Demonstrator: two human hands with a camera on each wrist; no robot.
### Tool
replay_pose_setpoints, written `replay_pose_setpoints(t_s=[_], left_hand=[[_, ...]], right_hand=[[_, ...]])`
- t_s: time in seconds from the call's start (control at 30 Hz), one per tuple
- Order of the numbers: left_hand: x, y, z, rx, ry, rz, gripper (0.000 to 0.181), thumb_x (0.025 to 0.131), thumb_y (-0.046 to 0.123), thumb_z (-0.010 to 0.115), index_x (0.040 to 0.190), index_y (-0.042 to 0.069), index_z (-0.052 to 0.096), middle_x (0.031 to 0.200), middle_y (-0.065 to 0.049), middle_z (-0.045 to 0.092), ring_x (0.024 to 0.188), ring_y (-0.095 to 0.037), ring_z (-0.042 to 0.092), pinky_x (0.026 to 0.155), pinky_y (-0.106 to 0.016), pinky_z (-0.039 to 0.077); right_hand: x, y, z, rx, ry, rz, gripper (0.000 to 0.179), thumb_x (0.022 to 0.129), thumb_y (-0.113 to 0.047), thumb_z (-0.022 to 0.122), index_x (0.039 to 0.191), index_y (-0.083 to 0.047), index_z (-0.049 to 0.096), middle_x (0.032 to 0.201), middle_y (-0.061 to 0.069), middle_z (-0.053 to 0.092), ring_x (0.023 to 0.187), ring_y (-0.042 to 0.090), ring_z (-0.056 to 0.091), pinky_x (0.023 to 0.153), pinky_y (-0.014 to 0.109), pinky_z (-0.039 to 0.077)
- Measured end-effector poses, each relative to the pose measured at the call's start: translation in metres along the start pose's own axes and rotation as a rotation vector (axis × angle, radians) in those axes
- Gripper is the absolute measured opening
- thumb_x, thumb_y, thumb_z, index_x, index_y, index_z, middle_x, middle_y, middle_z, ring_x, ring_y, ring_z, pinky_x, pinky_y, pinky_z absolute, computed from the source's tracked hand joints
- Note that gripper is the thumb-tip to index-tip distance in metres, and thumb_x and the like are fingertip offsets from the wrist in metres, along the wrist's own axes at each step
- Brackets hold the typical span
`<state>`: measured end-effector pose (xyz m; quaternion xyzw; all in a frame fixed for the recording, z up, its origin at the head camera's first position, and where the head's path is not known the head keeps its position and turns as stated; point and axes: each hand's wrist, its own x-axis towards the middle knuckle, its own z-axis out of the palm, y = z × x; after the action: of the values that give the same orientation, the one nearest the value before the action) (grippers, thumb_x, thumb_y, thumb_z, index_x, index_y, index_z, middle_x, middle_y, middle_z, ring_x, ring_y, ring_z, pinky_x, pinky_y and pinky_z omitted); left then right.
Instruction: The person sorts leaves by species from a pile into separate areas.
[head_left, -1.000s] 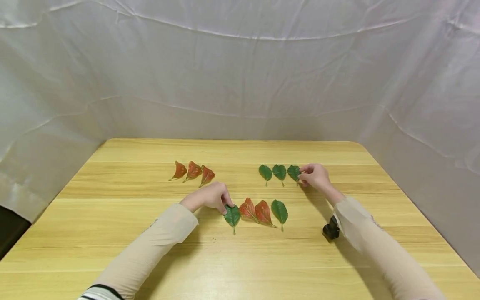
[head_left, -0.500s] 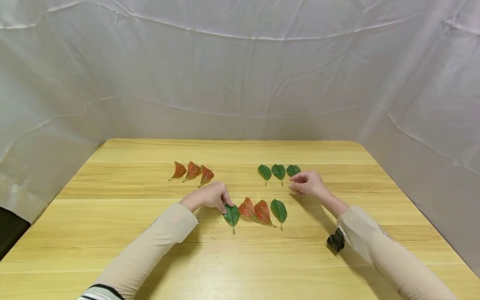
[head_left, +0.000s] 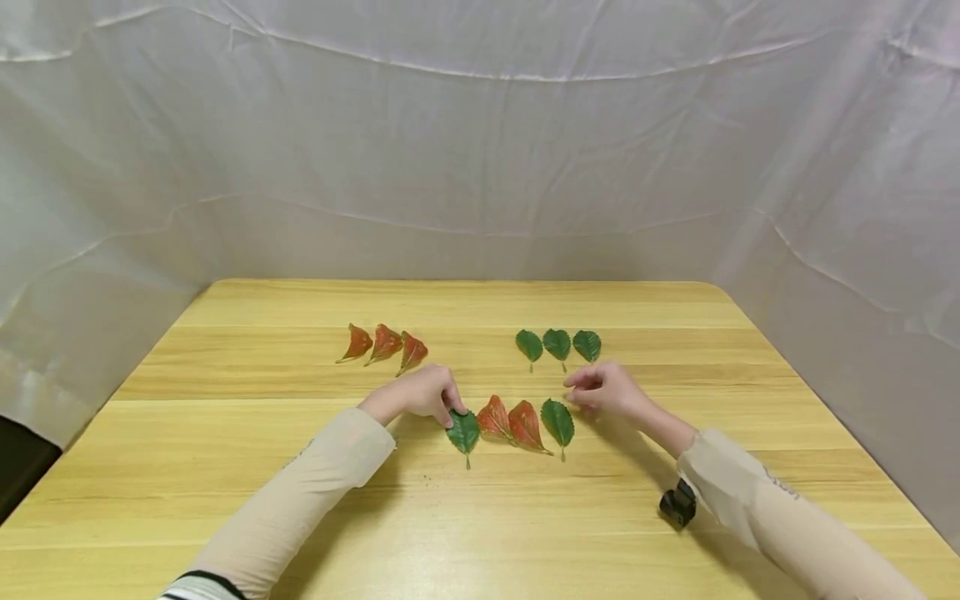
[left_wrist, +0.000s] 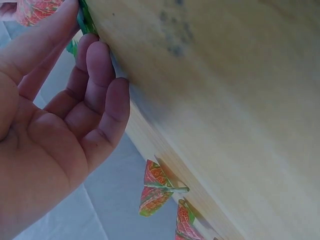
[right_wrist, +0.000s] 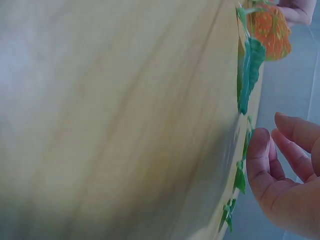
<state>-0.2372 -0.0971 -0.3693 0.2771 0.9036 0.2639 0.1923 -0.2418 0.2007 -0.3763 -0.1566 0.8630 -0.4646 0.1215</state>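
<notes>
In the head view, my left hand (head_left: pixel 423 392) pinches the upper left edge of a serrated green leaf (head_left: pixel 464 433) lying on the table, thumb and index finger at its rim. To its right lie two red leaves (head_left: pixel 527 425) with yellowish veins, then a second green leaf (head_left: pixel 557 422). My right hand (head_left: pixel 611 392) hovers just up and right of that second leaf, holding nothing, its fingers loosely bent with thumb and index apart. The right wrist view shows this green leaf (right_wrist: pixel 253 65) just beyond the fingertips.
Three red leaves (head_left: pixel 386 342) form a row at the back left of the wooden table (head_left: pixel 480 525). Three green leaves (head_left: pixel 557 343) line up at the back right. A small black device (head_left: pixel 678 504) sits at my right sleeve. Pale fabric (head_left: pixel 480 167) hangs around the table.
My right hand has left the rightmost back green leaf and moved toward me and to the left, near the front row. The left hand stays on its green leaf.
</notes>
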Motion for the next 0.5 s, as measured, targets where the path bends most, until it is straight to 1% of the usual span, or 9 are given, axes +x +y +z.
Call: replay_pose_setpoints(t_s=[0.1,0.2,0.33,0.5], left_hand=[[0.0,0.0,0.0,-0.003,0.0,-0.004,0.017,0.069,-0.002,0.073,0.084,0.004,0.072,0.081,-0.001,0.067,0.053,-0.007,0.042,0.049,-0.018,0.035],[0.0,0.0,0.001,-0.003,0.003,-0.011,0.016,0.07,-0.002,0.073,0.085,0.005,0.072,0.082,-0.001,0.067,0.056,-0.007,0.045,0.05,-0.019,0.038],[0.0,0.001,0.0,-0.002,0.005,-0.013,0.015,0.071,-0.001,0.072,0.085,0.005,0.072,0.085,-0.002,0.067,0.064,-0.006,0.053,0.055,-0.019,0.043],[0.0,0.0,0.0,0.001,-0.001,0.004,0.015,0.073,-0.002,0.07,0.086,0.003,0.072,0.085,-0.004,0.067,0.066,-0.008,0.056,0.057,-0.02,0.045]], right_hand=[[-0.002,-0.001,0.003,0.02,-0.028,-0.009,0.025,0.077,0.004,0.064,0.099,0.015,0.059,0.073,0.01,0.06,0.06,0.023,0.056,0.054,0.032,0.05],[-0.004,-0.001,0.006,0.024,-0.055,-0.019,0.026,0.076,0.004,0.065,0.099,0.014,0.059,0.073,0.01,0.06,0.061,0.023,0.056,0.055,0.033,0.05],[-0.005,0.001,0.01,-0.017,-0.095,-0.042,0.027,0.074,0.002,0.068,0.098,0.013,0.061,0.071,0.008,0.06,0.06,0.019,0.056,0.054,0.032,0.05],[-0.005,0.003,0.014,-0.071,-0.127,-0.059,0.025,0.074,0.0,0.069,0.096,0.011,0.063,0.065,0.004,0.058,0.055,0.013,0.052,0.049,0.029,0.048]])
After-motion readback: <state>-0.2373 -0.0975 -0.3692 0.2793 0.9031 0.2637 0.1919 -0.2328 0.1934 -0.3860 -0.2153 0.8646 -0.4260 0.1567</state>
